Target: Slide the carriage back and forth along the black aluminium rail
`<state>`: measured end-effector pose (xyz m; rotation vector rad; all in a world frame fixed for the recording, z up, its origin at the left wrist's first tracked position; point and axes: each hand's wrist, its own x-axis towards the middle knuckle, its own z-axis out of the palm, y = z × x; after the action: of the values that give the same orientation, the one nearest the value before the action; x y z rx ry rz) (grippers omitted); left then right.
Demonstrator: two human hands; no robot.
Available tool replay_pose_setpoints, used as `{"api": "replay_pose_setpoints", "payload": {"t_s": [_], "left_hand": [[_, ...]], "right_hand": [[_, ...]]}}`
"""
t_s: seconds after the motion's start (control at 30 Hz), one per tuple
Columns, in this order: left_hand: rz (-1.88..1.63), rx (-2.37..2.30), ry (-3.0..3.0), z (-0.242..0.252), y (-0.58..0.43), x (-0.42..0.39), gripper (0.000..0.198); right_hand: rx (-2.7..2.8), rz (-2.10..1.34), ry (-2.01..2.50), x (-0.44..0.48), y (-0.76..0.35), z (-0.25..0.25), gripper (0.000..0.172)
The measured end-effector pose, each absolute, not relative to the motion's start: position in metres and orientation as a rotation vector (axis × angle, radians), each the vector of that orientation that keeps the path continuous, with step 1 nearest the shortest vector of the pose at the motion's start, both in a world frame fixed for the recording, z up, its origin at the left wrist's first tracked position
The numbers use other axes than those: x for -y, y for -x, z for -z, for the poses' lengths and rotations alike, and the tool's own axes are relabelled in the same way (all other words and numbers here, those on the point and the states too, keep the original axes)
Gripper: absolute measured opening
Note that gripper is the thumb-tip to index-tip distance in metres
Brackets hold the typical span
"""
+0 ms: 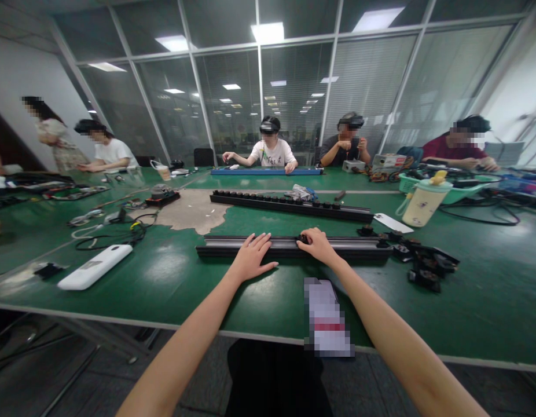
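Observation:
A long black rail [224, 250] with a silvery groove along its top lies crosswise on the green table in front of me. My left hand [253, 255] rests across it left of the middle, fingers stretched out and thumb apart. On the rail's right half, my right hand [319, 245] pinches a small black block [301, 238] between thumb and fingers. That block sits at the groove and is partly covered by the hand. Several loose black blocks [426, 266] are heaped beyond the rail's right end. Farther back, a second black rail [289, 207] carries a row of similar blocks.
A white oblong case [95, 267] and tangled cables [133, 231] lie to the left. To the right stand a lidded cup [425, 202] and a green basket [472, 192]. A blurred-out item [327, 318] lies at the front edge. Several people sit across the table.

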<state>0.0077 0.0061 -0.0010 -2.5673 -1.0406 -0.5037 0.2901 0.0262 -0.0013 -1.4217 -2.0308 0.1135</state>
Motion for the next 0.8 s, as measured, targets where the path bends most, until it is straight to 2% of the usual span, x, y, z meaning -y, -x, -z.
{"api": "replay_pose_setpoints", "payload": {"t_s": [0.8], "left_hand": [[0.508,1.041,2.57,0.0015,-0.0083,-0.0069,0.068]], "right_hand": [[2.021,-0.095,1.424,-0.0263,-0.291,0.0023,0.016]]}}
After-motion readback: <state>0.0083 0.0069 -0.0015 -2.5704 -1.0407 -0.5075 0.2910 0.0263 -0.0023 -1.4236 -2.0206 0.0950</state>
